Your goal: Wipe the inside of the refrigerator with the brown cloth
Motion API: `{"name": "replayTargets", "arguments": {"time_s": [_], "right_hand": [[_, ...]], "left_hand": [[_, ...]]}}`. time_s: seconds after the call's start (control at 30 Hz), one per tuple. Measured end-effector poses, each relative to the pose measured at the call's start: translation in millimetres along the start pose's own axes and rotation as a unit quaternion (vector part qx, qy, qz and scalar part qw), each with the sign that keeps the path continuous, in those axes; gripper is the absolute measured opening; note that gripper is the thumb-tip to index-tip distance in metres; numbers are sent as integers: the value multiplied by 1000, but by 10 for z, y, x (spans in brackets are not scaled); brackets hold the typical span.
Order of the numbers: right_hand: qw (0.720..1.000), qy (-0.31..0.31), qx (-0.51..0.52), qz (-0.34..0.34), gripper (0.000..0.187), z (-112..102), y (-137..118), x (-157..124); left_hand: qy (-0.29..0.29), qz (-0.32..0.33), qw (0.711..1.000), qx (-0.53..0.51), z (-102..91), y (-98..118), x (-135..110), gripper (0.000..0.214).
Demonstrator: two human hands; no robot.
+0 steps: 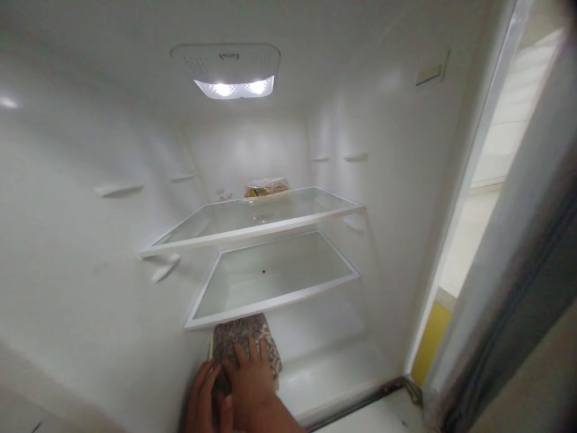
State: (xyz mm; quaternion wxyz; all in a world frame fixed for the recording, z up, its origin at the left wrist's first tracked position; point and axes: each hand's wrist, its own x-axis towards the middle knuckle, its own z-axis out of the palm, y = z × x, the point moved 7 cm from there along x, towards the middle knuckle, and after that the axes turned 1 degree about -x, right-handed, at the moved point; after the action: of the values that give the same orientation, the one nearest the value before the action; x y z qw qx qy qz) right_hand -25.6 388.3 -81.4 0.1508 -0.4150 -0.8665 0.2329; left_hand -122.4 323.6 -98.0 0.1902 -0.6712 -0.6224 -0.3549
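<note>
Low at left, left hand (204, 398) curled against the pack's (246, 338) near edge; cannot tell whether clamping it. Beside it, right hand (251, 385) pressed flat on top, fingers spread, gripping nothing. Lies on the fridge floor (324, 373), half under the lower shelf (270, 304). Risks: catching that shelf's rim if raised steeply; sliding loose under mere palm pressure.
</note>
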Motion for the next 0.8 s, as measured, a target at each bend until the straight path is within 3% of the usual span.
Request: {"name": "replayTargets", "arguments": {"time_s": [0.1, 0.2, 0.37, 0.47, 0.53, 0.67, 0.8], "right_hand": [[999, 18, 41, -4, 66, -105, 48, -383], [997, 60, 55, 17, 63, -268, 252, -691], [984, 144, 2, 107, 57, -651, 989, -1104], [958, 202, -60, 194, 53, -872, 1473, -1337], [942, 228, -88, 231, 53, -953, 1646, -1424], [927, 243, -97, 269, 53, -928, 1567, -1388], [936, 230, -55, 262, 57, -707, 1079, -1214]], "left_hand": [[8, 3, 1000, 2, -24, 33, 22, 43], [-4, 17, 1000, 16, -11, 54, 45, 41], [3, 45, 998, 39, 10, 59, 76, 38], [8, 53, 997, 52, 48, 41, 80, 35], [17, 67, 996, 54, 79, 29, 71, 33], [30, 88, 995, 31, 137, 3, 50, 35], [23, 48, 998, -15, 153, 30, 61, 36]]}}
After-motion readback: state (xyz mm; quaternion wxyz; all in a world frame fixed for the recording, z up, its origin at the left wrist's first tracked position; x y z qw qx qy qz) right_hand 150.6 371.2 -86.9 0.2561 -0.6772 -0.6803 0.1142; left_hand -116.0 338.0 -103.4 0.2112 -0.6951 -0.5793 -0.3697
